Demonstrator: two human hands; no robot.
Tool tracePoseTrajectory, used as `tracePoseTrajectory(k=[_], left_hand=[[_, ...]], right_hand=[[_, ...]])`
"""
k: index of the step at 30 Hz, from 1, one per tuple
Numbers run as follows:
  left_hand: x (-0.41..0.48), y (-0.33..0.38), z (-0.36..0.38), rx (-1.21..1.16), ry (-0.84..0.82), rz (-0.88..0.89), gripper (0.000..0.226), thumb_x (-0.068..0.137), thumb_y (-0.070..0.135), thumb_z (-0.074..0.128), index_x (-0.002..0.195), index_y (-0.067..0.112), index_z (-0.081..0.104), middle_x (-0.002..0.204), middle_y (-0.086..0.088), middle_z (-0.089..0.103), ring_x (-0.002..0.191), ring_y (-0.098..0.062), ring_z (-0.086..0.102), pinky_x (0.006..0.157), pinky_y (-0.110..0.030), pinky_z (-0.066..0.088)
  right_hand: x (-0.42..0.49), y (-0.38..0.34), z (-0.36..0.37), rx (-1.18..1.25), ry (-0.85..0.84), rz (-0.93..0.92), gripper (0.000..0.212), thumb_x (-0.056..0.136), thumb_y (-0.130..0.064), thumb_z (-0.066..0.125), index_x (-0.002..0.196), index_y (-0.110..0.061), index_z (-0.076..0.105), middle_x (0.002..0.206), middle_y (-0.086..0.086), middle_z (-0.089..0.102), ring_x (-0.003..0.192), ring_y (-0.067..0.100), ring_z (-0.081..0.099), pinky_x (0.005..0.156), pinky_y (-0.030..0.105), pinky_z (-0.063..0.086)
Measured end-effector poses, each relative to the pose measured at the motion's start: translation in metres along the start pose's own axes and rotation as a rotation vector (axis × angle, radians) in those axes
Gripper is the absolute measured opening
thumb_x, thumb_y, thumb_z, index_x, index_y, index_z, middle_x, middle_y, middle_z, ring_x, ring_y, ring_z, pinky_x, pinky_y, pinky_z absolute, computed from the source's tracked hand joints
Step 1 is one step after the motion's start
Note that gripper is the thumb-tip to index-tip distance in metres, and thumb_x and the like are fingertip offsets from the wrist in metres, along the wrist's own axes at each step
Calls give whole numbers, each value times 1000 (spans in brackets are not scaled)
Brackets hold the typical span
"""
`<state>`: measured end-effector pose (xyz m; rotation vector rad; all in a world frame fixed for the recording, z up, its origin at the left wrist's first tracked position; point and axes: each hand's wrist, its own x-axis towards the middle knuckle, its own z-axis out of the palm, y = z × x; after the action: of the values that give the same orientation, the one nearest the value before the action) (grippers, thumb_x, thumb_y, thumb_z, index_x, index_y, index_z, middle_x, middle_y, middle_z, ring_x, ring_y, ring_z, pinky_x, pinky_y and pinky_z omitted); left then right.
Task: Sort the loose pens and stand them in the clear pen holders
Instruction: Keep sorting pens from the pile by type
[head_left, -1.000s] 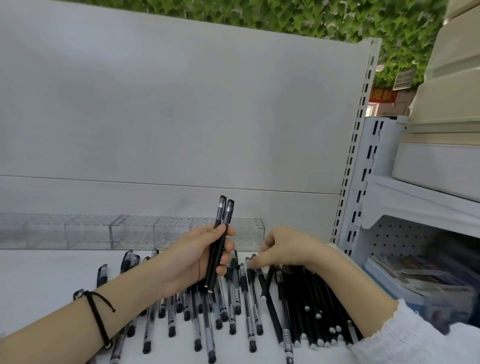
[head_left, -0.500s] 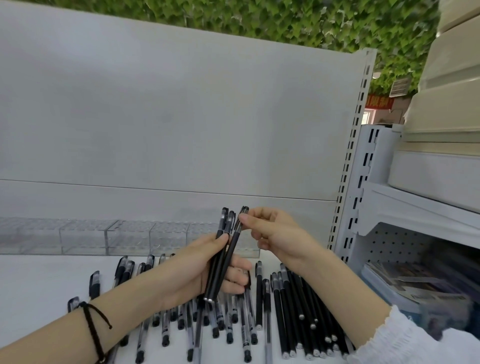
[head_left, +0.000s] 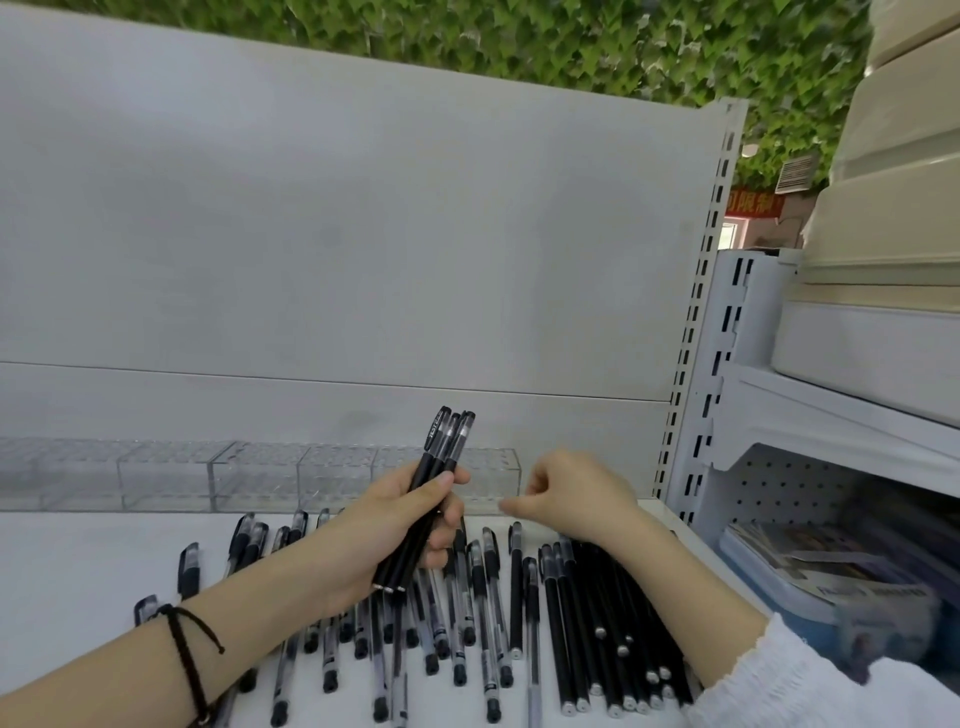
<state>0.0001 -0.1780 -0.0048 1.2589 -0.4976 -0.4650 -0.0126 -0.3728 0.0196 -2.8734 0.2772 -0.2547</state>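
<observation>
My left hand (head_left: 400, 525) grips a bundle of three black pens (head_left: 439, 462), caps up and tilted right. To its right my right hand (head_left: 566, 493) hovers low over the shelf with loosely curled fingers and holds nothing. Several loose pens (head_left: 488, 613) with clear barrels and black caps lie spread on the white shelf (head_left: 67, 582) below both hands. A tight group of all-black pens (head_left: 608, 623) lies under my right forearm. A row of clear pen holders (head_left: 254, 475) stands along the back panel, and I see no pens in them.
A grey back panel (head_left: 337, 249) rises behind the holders. A slotted white upright (head_left: 698, 332) closes the shelf on the right. Beyond it a white rack (head_left: 831, 415) carries beige bins and, lower down, stacked booklets (head_left: 810, 566).
My right hand passed a third black pen into the bundle in my left hand, then let go and dropped back toward the shelf. The camera tilted slightly.
</observation>
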Motion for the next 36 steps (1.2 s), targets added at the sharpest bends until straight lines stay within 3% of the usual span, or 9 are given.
tracePoseTrajectory(k=[3, 7, 10, 14, 18, 22, 26, 32, 36], left_hand=[[2, 0, -1, 80, 64, 43, 21, 101, 18, 45, 113, 5, 53, 67, -4, 57, 51, -14, 50, 47, -24, 46], [5, 0, -1, 44, 102, 28, 22, 101, 19, 45, 114, 4, 55, 70, -7, 64, 55, -16, 58, 51, -25, 51], [3, 2, -1, -53, 111, 2, 22, 100, 19, 45, 113, 4, 56, 81, -14, 71, 62, -20, 67, 55, -28, 57], [0, 7, 4, -144, 103, -44, 23, 102, 17, 43, 115, 1, 55, 97, -24, 72, 81, -30, 74, 67, -35, 62], [-6, 11, 8, -125, 2, -96, 26, 102, 18, 42, 122, 3, 50, 104, -26, 70, 97, -38, 70, 82, -43, 58], [-8, 9, 9, -73, -43, -119, 29, 100, 24, 46, 122, 6, 51, 93, -18, 72, 70, -29, 70, 62, -37, 61], [-3, 4, 4, -158, -53, -154, 30, 98, 28, 47, 119, 8, 50, 66, -5, 48, 45, -10, 36, 38, -20, 35], [-4, 5, 3, -146, -25, -145, 31, 92, 33, 50, 110, 8, 52, 61, 0, 35, 40, -5, 23, 34, -15, 19], [-2, 7, -1, -172, 24, -137, 28, 93, 32, 50, 109, 8, 53, 59, 1, 35, 40, -4, 22, 34, -14, 18]], right_hand=[[-8, -7, 3, -110, -103, 12, 43, 77, -61, 67, 72, -22, 49, 79, -7, 55, 82, 17, 55, 69, 27, 41], [0, -7, 7, -8, -130, 68, 36, 70, -53, 74, 84, -21, 63, 79, -5, 61, 83, 18, 62, 70, 26, 44], [1, -6, -2, 340, -106, 55, 25, 75, -38, 76, 73, -16, 62, 65, -4, 55, 64, 13, 49, 56, 24, 36], [0, -7, -18, 980, -138, 5, 12, 84, -25, 70, 82, -14, 67, 67, -4, 66, 54, 7, 41, 47, 19, 27], [-4, -17, -16, 1220, -190, -75, 14, 86, -24, 69, 87, -11, 69, 74, 1, 69, 50, 4, 41, 44, 17, 28], [-10, -24, -12, 1118, -134, -135, 14, 87, -25, 70, 91, -11, 70, 81, 2, 71, 55, 5, 41, 47, 16, 31], [-11, -24, -11, 1048, -91, -174, 12, 86, -25, 72, 84, -15, 66, 75, -1, 69, 53, 6, 39, 45, 15, 31], [-8, -2, -20, 539, -113, -273, 18, 85, -30, 73, 81, -12, 68, 66, -7, 65, 55, 3, 48, 56, 18, 40], [-7, 14, -23, 115, -186, -146, 26, 81, -38, 72, 69, -16, 66, 64, -8, 64, 59, 7, 54, 63, 25, 46]])
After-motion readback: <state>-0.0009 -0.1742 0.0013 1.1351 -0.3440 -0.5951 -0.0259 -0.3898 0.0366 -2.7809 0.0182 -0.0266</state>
